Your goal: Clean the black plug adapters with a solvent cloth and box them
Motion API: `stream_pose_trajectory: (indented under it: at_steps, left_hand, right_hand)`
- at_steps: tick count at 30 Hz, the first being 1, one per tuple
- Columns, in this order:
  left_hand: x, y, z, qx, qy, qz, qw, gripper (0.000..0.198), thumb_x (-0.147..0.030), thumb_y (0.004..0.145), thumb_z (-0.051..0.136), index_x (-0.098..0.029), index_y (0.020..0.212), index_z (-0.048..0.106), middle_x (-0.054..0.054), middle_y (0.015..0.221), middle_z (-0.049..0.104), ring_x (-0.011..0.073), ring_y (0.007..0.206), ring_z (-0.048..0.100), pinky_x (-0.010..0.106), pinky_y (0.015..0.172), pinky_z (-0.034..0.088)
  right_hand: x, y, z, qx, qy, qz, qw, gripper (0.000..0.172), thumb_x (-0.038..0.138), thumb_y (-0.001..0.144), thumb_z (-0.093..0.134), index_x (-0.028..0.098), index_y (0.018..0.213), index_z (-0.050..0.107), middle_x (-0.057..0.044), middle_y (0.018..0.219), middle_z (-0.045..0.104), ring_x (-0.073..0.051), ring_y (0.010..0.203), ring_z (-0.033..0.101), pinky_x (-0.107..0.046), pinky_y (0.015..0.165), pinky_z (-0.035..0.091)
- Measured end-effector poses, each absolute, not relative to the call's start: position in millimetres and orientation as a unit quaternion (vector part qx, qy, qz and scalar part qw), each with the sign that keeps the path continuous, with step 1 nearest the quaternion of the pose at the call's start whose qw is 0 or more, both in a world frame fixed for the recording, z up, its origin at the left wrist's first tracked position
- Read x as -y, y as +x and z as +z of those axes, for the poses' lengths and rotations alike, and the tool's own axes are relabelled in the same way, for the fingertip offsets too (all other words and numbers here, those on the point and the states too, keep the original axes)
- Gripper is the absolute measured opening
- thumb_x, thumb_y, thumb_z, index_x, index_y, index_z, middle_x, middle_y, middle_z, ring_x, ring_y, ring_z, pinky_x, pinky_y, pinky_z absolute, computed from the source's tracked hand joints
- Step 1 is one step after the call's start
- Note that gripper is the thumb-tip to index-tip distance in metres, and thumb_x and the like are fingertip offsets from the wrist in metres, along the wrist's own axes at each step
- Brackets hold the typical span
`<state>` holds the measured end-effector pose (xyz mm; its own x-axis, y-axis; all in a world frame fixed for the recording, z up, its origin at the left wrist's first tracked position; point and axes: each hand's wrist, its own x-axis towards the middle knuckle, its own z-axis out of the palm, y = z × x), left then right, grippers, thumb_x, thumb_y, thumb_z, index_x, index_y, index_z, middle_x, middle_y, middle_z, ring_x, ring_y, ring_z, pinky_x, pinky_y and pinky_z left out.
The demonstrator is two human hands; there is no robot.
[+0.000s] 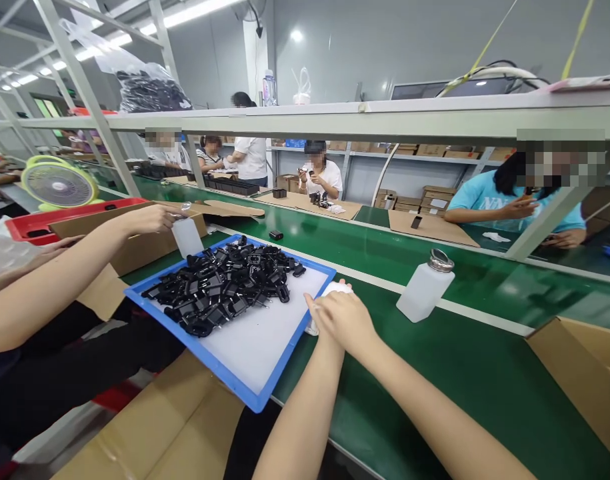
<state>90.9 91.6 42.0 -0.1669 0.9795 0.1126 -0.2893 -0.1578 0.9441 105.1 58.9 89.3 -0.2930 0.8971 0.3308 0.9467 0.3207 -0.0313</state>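
Currently, both of the person's hands meet at the right edge of the blue tray (245, 393), which overhangs the near edge of the green belt (435, 373). The left hand (319, 327) and right hand (352, 319) are pressed together with fingers curled, bunched on a white cloth (337, 289) that shows just beyond the knuckles. How the fingertips sit underneath is hidden.

Judgement: the step in hand is readying the cloth, with no part taken up yet. The heap of black plug parts (225, 283) lies on the far left half of the tray, apart from the hands. Lifting a part from it would call for one hand to leave the cloth and reach across the bare white floor of the tray.

Count:
- Tray: one.
- Cloth: one.
- Black parts in the heap: too many and too tangled to count.
- White bottles with metal caps: two. The near bottle (425, 288) stands on the belt just right of the hands. The far bottle (187, 237) stands at the tray's far corner, under a co-worker's hand (155, 217).
- Loose black piece (276, 235) on the belt beyond the tray: one.
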Motion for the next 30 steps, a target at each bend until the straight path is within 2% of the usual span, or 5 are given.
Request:
stream_pose_trajectory:
  at_steps: [8, 16, 23, 26, 30]
  left_hand:
    - [-97, 74, 48, -0.173, 0.165, 0.596, 0.767, 0.058, -0.054, 0.076, 0.009, -0.024, 0.082, 0.059, -0.002, 0.089, 0.062, 0.0188, 0.097, 0.049, 0.033, 0.069, 0.042]
    - [-103, 90, 44, -0.191, 0.077, 0.568, 0.797, 0.022, -0.032, 0.074, 0.039, -0.025, 0.074, 0.06, -0.004, 0.076, 0.063, 0.0173, 0.093, 0.05, 0.027, 0.063, 0.039]
    - [-102, 88, 46, -0.164, 0.111, 0.549, 0.812, 0.034, -0.028, 0.078, 0.028, -0.023, 0.071, 0.061, -0.004, 0.072, 0.063, 0.0201, 0.091, 0.051, 0.031, 0.067, 0.038]
    - [-100, 88, 48, -0.18, 0.137, 0.53, 0.818, 0.033, -0.029, 0.079, 0.028, -0.022, 0.076, 0.06, -0.003, 0.073, 0.063, 0.0204, 0.089, 0.052, 0.032, 0.066, 0.038]
    - [-95, 89, 48, -0.192, 0.202, 0.496, 0.822, 0.028, -0.028, 0.078, 0.031, -0.026, 0.096, 0.053, -0.003, 0.082, 0.062, 0.0202, 0.084, 0.054, 0.032, 0.065, 0.038]
  right_hand:
    - [-125, 142, 129, 0.799, -0.584, 0.113, 0.087, 0.016, 0.019, 0.069, 0.048, 0.02, 0.076, 0.062, 0.002, 0.082, 0.062, -0.014, 0.076, 0.053, -0.018, 0.057, 0.038]
    - [-131, 147, 110, 0.77, -0.625, 0.079, 0.096, 0.016, 0.015, 0.064, 0.049, 0.017, 0.074, 0.062, -0.004, 0.079, 0.061, -0.018, 0.072, 0.053, -0.022, 0.052, 0.035]
    - [-121, 161, 99, 0.749, -0.631, 0.052, 0.196, 0.024, 0.025, 0.07, 0.047, 0.02, 0.092, 0.056, -0.005, 0.092, 0.055, -0.019, 0.086, 0.048, -0.027, 0.068, 0.036]
    - [-118, 172, 94, 0.675, -0.658, 0.165, 0.289, 0.032, 0.028, 0.067, 0.053, 0.015, 0.096, 0.053, -0.008, 0.092, 0.054, -0.021, 0.087, 0.048, -0.03, 0.07, 0.037]
    - [-113, 192, 93, 0.626, -0.584, 0.435, 0.277, 0.021, 0.03, 0.066, 0.054, 0.012, 0.075, 0.06, -0.004, 0.068, 0.059, -0.014, 0.061, 0.053, -0.022, 0.052, 0.04]
